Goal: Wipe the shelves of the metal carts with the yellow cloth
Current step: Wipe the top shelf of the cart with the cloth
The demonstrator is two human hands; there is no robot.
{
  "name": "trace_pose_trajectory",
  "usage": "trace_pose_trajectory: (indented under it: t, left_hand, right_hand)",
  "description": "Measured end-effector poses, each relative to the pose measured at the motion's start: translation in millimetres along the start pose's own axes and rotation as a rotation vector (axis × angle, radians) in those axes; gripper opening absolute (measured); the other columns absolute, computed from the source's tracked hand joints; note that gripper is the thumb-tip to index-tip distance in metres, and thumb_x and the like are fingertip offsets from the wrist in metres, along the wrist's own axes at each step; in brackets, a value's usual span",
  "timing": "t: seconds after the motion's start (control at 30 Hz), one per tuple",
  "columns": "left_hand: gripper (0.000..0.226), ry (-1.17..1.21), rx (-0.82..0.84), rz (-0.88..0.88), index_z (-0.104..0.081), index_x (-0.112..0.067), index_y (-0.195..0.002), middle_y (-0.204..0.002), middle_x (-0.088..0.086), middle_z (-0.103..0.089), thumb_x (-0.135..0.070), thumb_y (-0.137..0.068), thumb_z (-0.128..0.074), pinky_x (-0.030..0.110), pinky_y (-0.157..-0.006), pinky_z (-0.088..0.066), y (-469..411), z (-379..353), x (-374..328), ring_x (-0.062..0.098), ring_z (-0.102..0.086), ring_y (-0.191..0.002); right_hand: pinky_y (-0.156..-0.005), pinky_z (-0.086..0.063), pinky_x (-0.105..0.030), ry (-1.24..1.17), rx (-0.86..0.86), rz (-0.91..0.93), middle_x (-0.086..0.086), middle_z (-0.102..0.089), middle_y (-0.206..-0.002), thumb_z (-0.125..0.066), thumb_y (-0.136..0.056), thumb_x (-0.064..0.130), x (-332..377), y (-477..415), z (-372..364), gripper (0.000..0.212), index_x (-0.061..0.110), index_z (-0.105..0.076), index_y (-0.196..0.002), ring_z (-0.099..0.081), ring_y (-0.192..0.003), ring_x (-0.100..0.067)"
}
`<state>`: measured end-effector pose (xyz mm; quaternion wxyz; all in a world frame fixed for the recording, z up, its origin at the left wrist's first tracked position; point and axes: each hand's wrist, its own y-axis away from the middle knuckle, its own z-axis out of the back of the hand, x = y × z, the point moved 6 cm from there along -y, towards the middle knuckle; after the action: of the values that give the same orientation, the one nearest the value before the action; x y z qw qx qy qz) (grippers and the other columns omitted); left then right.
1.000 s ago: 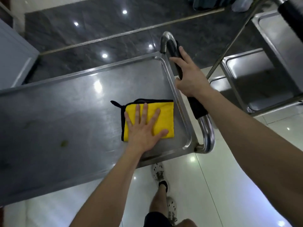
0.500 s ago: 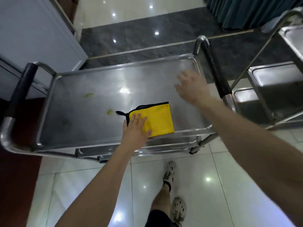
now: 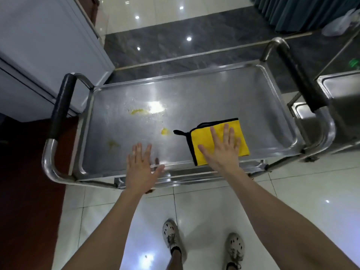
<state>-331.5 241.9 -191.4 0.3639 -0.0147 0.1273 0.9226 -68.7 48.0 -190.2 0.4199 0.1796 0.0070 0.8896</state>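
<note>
A folded yellow cloth (image 3: 242,137) with black trim lies on the right part of the metal cart's top shelf (image 3: 198,98). My right hand (image 3: 222,151) presses flat on the cloth with its fingers spread. My left hand (image 3: 141,168) hovers open over the shelf's near edge, left of the cloth and apart from it. Yellow smears (image 3: 139,111) and a smaller yellow spot (image 3: 165,131) mark the shelf to the left of the cloth, with a fainter stain (image 3: 114,144) nearer the left end.
The cart has black-padded handles at its left end (image 3: 60,106) and right end (image 3: 301,75). A second metal cart (image 3: 342,90) stands close on the right. A pale cabinet (image 3: 39,45) is at the left. My feet (image 3: 202,244) are on the tiled floor below.
My right hand left the cart's right handle and now presses the cloth. My left hand came off the cloth and moved left over the shelf's near edge. The view pulled back.
</note>
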Motion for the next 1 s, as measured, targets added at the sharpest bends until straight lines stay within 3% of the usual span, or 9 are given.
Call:
trace_pose_trajectory:
  t: [0.1, 0.23, 0.4, 0.53, 0.6, 0.67, 0.73, 0.83, 1.0]
  left_hand:
    - [0.09, -0.077, 0.025, -0.064, 0.031, -0.029, -0.167, -0.174, 0.006, 0.038, -0.083, -0.1, 0.004, 0.056, -0.132, 0.019, -27.1, -6.4, 33.4, 0.024, 0.037, -0.161]
    - [0.083, -0.104, 0.079, -0.226, 0.03, -0.024, -0.167, -0.174, 0.007, 0.038, -0.074, -0.101, 0.018, 0.063, -0.132, 0.009, -37.8, -32.1, 44.1, 0.023, 0.036, -0.161]
    - [0.081, -0.036, -0.077, -0.318, 0.001, -0.011, -0.174, -0.182, 0.014, 0.011, -0.064, -0.112, -0.006, 0.065, -0.133, 0.002, -33.5, -29.4, 41.3, 0.03, 0.008, -0.169]
    - [0.082, 0.027, -0.039, -0.322, 0.007, -0.014, -0.174, -0.181, 0.008, 0.019, -0.066, -0.111, -0.004, 0.058, -0.135, 0.008, -30.7, -19.9, 44.0, 0.025, 0.017, -0.168]
    - [0.074, 0.122, -0.077, -0.32, -0.004, -0.017, -0.175, -0.183, 0.006, 0.008, -0.057, -0.114, -0.014, 0.053, -0.136, 0.004, -38.6, -0.9, 51.4, 0.022, 0.013, -0.169]
    - [0.061, 0.228, -0.171, -0.322, -0.031, -0.013, -0.17, -0.18, 0.009, -0.021, -0.041, -0.116, -0.031, 0.052, -0.137, -0.009, -52.6, 26.3, 61.7, 0.025, -0.01, -0.169]
    - [0.047, 0.292, -0.276, -0.307, -0.053, -0.011, -0.158, -0.166, 0.011, -0.049, -0.025, -0.113, -0.045, 0.051, -0.134, -0.023, -66.2, 50.4, 71.0, 0.029, -0.036, -0.161]
    - [0.042, 0.336, -0.28, -0.34, -0.062, -0.013, -0.149, -0.151, 0.007, -0.065, -0.018, -0.107, -0.063, 0.049, -0.129, -0.034, -83.1, 64.6, 61.3, 0.028, -0.051, -0.148]
    - [0.066, 0.234, -0.038, -0.6, -0.059, -0.022, -0.154, -0.149, -0.004, -0.066, -0.048, -0.096, -0.076, 0.044, -0.121, -0.039, -88.9, 49.1, 4.0, 0.024, -0.056, -0.141]
  right_hand:
    - [-0.126, 0.009, -0.067, 0.133, -0.006, -0.088, -0.012, 0.025, -0.175, -0.021, -0.094, 0.091, -1.9, -3.6, -23.7, 0.095, 0.04, 0.003, -0.17, 0.028, -0.16, -0.033]
    - [-0.126, 0.002, -0.07, 0.168, -0.094, -0.048, -0.013, 0.019, -0.177, -0.023, -0.096, 0.088, 19.5, 0.5, -40.3, 0.093, 0.037, 0.003, -0.17, 0.022, -0.162, -0.035]
    - [-0.124, -0.004, -0.075, 0.136, -0.115, 0.287, -0.016, 0.002, -0.178, -0.037, -0.097, 0.083, 116.6, 15.7, -79.0, 0.09, 0.035, -0.016, -0.171, 0.007, -0.164, -0.04]
    - [-0.123, -0.008, -0.074, 0.084, -0.164, 0.211, -0.017, -0.017, -0.176, -0.046, -0.092, 0.081, 132.2, 9.4, -69.3, 0.087, 0.034, -0.038, -0.164, -0.004, -0.165, -0.038]
    - [-0.127, -0.003, -0.07, 0.069, -0.139, 0.068, -0.016, -0.003, -0.178, -0.04, -0.093, 0.087, 130.1, 3.5, -66.0, 0.095, 0.034, -0.022, -0.169, 0.008, -0.165, -0.035]
    - [-0.127, 0.005, -0.068, 0.127, -0.052, -0.002, -0.015, 0.019, -0.176, -0.028, -0.091, 0.093, 136.6, 1.5, -71.6, 0.106, 0.032, 0.003, -0.171, 0.024, -0.161, -0.035]
    - [-0.127, 0.009, -0.068, 0.167, 0.014, 0.021, -0.013, 0.028, -0.174, -0.023, -0.09, 0.095, 148.1, 2.0, -76.2, 0.107, 0.032, 0.014, -0.169, 0.031, -0.159, -0.035]
    - [-0.127, 0.014, -0.063, 0.14, 0.117, 0.142, -0.006, 0.031, -0.174, -0.025, -0.095, 0.089, 155.1, -6.2, -76.0, 0.101, 0.034, 0.017, -0.168, 0.033, -0.158, -0.03]
    - [-0.132, -0.012, -0.054, -0.11, 0.043, 0.3, -0.007, -0.013, -0.178, -0.055, -0.109, 0.042, 130.8, -10.5, -51.2, 0.072, 0.011, -0.027, -0.168, -0.005, -0.166, -0.024]
